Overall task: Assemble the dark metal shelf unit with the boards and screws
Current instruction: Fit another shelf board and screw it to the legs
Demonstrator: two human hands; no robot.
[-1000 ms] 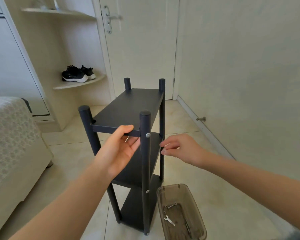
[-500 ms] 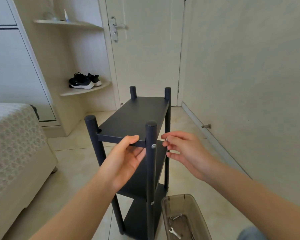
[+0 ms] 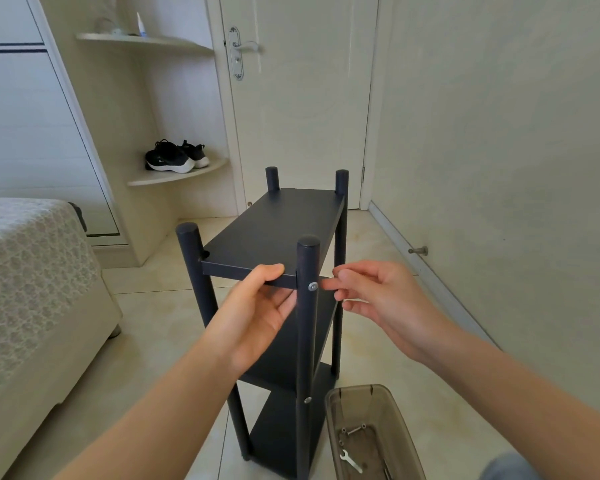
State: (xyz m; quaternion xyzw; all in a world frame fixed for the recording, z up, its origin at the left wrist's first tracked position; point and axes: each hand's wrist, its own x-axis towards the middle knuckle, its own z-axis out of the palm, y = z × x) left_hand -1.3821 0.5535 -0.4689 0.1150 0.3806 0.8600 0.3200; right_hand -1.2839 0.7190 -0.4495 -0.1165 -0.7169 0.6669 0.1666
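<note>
Location. The shelf (image 3: 278,220) stands upright on the floor (image 3: 153,341), toward its right edge where the wall rises. Three boards sit between four posts. A bin (image 3: 329,403) rests on the floor just beside the near-right post (image 3: 307,341). It holds spare screws (image 3: 354,429) and a wrench (image 3: 350,460).

Step in hand, as judged: fixing the top board (image 3: 274,230) at its near corners. A screw (image 3: 312,286) sits in the near-right post at board height. The near-left post (image 3: 196,289) shows an open hole (image 3: 205,254) with no screw head visible.

Left hand (image 3: 257,313): clamped on the board's near edge, thumb on top, fingers (image 3: 284,303) curled beneath, close beside the near-right post.

Right hand (image 3: 374,296): beside the same post at screw height. Thumb and forefinger tips meet, and the other fingers (image 3: 350,306) are loosely curled and spread. Whether the tips hold a small part or tool cannot be told; they appear just short of the screw head.

Recommendations. Keep the board level and pressed square against the post so hole and thread line up. Start each screw by fingers only, and stop if it binds. Leave the near-right screw slightly slack until the near-left one is started, then tighten both with the wrench. Steady the shelf while turning; it is tall and narrow and may rock.
</note>
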